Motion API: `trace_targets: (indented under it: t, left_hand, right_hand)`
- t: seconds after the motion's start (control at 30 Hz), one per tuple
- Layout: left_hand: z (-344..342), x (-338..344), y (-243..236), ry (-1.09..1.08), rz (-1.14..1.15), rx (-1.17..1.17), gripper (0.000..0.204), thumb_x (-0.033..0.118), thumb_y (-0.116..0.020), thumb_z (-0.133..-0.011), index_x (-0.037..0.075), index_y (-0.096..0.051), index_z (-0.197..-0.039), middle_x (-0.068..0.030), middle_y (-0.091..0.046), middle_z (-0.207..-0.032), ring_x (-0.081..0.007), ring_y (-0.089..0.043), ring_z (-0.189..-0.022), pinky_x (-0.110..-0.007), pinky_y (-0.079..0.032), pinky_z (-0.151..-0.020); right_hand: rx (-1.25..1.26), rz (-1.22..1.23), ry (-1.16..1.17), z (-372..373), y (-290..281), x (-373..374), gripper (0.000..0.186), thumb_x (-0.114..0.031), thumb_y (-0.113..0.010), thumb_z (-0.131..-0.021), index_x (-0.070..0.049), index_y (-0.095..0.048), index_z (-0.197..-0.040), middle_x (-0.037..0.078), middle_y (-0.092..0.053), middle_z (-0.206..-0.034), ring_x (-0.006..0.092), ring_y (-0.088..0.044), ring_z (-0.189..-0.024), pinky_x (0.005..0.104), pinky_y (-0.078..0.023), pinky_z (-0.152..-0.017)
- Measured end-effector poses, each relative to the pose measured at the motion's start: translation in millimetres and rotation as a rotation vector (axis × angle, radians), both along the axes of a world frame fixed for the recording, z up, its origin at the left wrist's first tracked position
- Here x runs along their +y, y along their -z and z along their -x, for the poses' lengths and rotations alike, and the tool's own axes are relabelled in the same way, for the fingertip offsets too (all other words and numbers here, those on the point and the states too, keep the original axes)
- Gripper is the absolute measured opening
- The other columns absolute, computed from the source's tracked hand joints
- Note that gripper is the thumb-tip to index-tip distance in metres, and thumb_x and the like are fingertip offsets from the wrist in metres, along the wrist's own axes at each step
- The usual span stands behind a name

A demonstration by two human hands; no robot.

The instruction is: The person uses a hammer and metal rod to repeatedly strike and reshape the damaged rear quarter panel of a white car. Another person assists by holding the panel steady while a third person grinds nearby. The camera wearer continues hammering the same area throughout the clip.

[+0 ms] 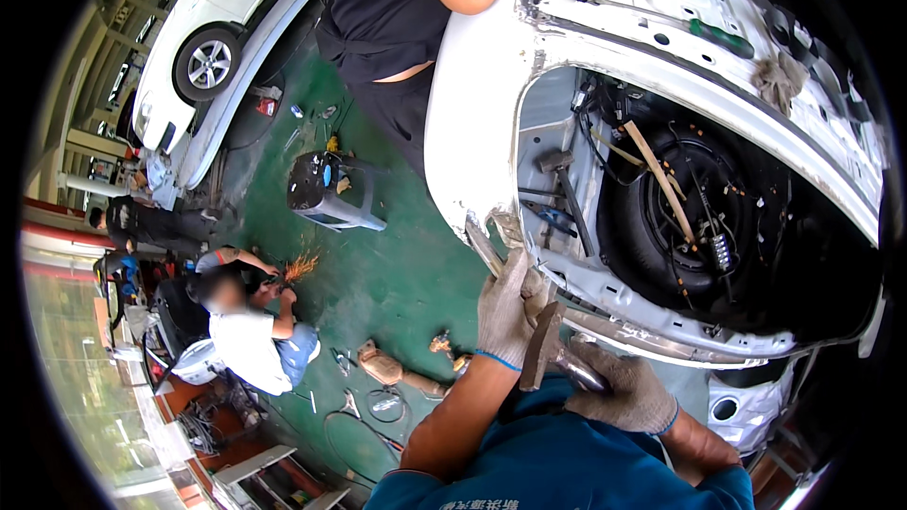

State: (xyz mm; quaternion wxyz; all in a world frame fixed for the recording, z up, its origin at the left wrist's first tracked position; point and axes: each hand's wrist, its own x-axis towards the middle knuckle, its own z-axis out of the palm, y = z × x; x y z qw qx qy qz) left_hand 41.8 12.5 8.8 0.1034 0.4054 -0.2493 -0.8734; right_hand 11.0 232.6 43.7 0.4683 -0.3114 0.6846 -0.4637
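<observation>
My left hand point(504, 314), in a pale work glove, is closed around a flat metal bar point(484, 247). The bar's far end meets the torn, bent corner point(506, 225) of the white car's rear body. In my gloved right hand point(625, 391) is a hammer point(541, 346), gripped by its shaft, its broad head close beside my left wrist. Both hands are just outside the rear edge point(652, 335) of the open trunk. Part of my left fingers is hidden behind the glove's back.
Inside the trunk lie a second hammer point(570, 198), a wooden stick point(661, 184) and a coil spring point(722, 253). A green-handled screwdriver point(722, 38) rests on the body. One person point(383, 57) stands beyond the fender; another point(248, 335) crouches left, making sparks. A stool point(326, 191) holds tools.
</observation>
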Motion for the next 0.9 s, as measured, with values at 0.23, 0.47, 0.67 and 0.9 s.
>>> trace_targets:
  t: [0.23, 0.47, 0.67, 0.9]
  left_hand:
    - [4, 4, 5, -0.138, -0.041, -0.006, 0.024, 0.023, -0.070, -0.103, 0.014, -0.053, -0.088, 0.0017, -0.051, -0.067, -0.0090, -0.039, -0.048, -0.026, -0.029, -0.043]
    - [6, 8, 5, -0.182, -0.112, 0.066, 0.025, 0.028, -0.071, -0.102, 0.016, -0.053, -0.090, 0.0019, -0.047, -0.065, -0.0110, -0.043, -0.045, -0.031, -0.034, -0.042]
    - [8, 4, 0, -0.143, -0.143, 0.064, 0.031, 0.036, -0.066, -0.104, 0.014, -0.054, -0.086, 0.0022, -0.044, -0.061, -0.0124, -0.042, -0.043, -0.032, -0.033, -0.040]
    - [4, 3, 26, -0.148, -0.079, 0.083, 0.026, 0.032, -0.072, -0.102, 0.012, -0.058, -0.095, -0.0004, -0.047, -0.060, -0.0120, -0.042, -0.040, -0.030, -0.032, -0.037]
  right_hand:
    - [-0.375, 0.035, 0.171, -6, 44, 5, 0.084, -0.023, -0.095, -0.077, -0.003, -0.056, -0.148, 0.008, -0.069, -0.117, 0.0151, -0.065, -0.099, 0.0307, -0.054, -0.091]
    - [-0.720, 0.042, 0.273, 7, 44, -10, 0.066, -0.019, -0.101, -0.061, 0.002, -0.066, -0.113, 0.006, -0.069, -0.082, 0.0124, -0.065, -0.071, 0.0252, -0.051, -0.062]
    - [-0.535, -0.097, 0.243, 12, 20, -21, 0.050, -0.010, -0.087, -0.066, 0.001, -0.064, -0.110, 0.004, -0.065, -0.075, 0.0114, -0.061, -0.067, 0.0264, -0.050, -0.061]
    - [-0.263, -0.090, 0.131, 10, 62, -21, 0.040, -0.011, -0.082, -0.072, -0.003, -0.068, -0.109, 0.002, -0.067, -0.084, 0.0092, -0.060, -0.073, 0.0276, -0.051, -0.067]
